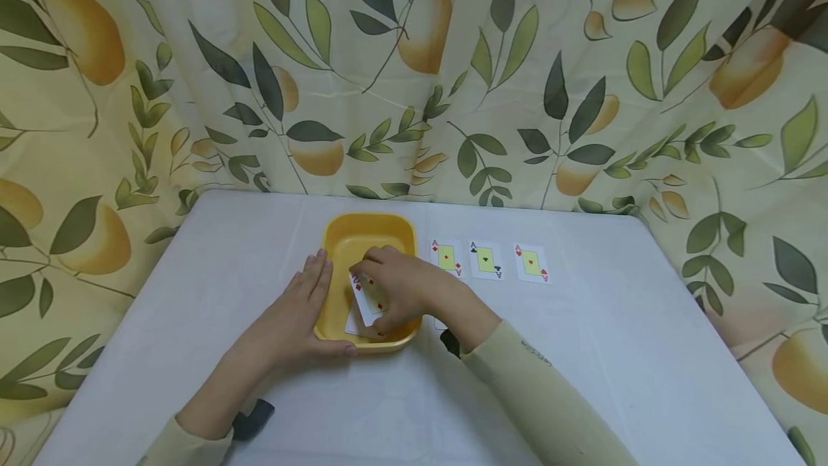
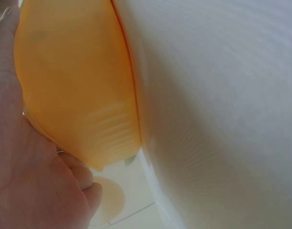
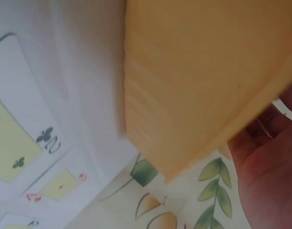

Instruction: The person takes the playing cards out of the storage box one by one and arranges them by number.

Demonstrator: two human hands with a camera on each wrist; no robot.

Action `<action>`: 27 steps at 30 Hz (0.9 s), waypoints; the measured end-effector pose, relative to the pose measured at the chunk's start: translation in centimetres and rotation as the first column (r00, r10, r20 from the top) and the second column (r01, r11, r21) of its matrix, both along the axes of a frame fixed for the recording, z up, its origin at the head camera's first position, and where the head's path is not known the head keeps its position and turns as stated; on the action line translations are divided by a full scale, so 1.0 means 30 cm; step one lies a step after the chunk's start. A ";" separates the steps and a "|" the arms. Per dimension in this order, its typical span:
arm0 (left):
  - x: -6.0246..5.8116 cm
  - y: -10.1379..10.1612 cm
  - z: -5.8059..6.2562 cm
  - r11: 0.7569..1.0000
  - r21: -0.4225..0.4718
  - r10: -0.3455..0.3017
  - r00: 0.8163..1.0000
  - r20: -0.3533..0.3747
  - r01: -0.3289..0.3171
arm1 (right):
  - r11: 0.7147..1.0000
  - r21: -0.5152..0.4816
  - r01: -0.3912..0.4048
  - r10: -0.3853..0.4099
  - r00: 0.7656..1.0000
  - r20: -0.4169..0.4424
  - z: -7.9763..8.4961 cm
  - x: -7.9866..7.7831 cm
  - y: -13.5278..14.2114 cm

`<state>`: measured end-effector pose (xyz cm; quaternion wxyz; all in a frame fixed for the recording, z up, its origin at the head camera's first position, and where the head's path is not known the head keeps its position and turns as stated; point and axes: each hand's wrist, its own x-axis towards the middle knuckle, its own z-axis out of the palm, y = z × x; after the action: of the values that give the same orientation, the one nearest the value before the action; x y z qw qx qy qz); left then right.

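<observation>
A yellow plastic tray (image 1: 343,226) stands on the table. My left hand (image 1: 291,315) rests along its left rim, fingers straight, the thumb lying at the near edge. Over the tray, my right hand (image 1: 402,282) pinches a playing card (image 1: 365,302), a two of diamonds, tilted above at least one other card (image 1: 353,322) lying inside. To the right of the tray lie the ace of diamonds (image 1: 446,257), ace of clubs (image 1: 485,259) and ace of hearts (image 1: 532,262) in a row. The right wrist view shows a two of clubs (image 3: 7,143), mostly hidden by my arm in the head view.
White cloth covers the table (image 1: 601,322). Behind it hangs a curtain (image 1: 401,106) printed with fruit and leaves. Dark wrist straps (image 1: 254,421) sit on both arms. The tray's outer wall (image 2: 84,81) fills much of the left wrist view.
</observation>
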<state>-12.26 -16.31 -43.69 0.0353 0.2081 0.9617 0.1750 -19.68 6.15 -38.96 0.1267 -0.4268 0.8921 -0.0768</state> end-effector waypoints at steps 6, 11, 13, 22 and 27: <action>0.001 -0.001 0.000 1.000 -0.017 0.012 1.000 0.007 -0.011 | 0.999 -0.019 0.032 -0.032 0.999 -0.030 0.036 0.005 0.032; 0.000 0.002 -0.001 1.000 -0.018 0.019 1.000 0.007 -0.019 | 0.997 -0.038 0.066 -0.066 0.998 -0.020 0.070 0.013 0.070; 0.001 0.003 0.000 1.000 -0.016 0.023 1.000 0.010 -0.023 | 0.996 -0.039 0.082 -0.082 0.997 -0.015 0.080 0.015 0.088; 0.001 0.008 0.005 0.999 -0.007 0.043 0.999 0.033 -0.043 | 0.986 -0.041 0.159 -0.160 0.987 -0.027 0.092 0.022 0.175; 0.001 0.013 0.005 0.999 -0.002 0.046 0.998 0.033 -0.046 | 0.980 -0.059 0.190 -0.191 0.981 -0.021 0.076 0.027 0.224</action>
<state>-12.22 -15.92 -43.54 0.0471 0.1829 0.9656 0.1786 -18.87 12.85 -36.67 0.0947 -0.3440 0.9279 -0.1083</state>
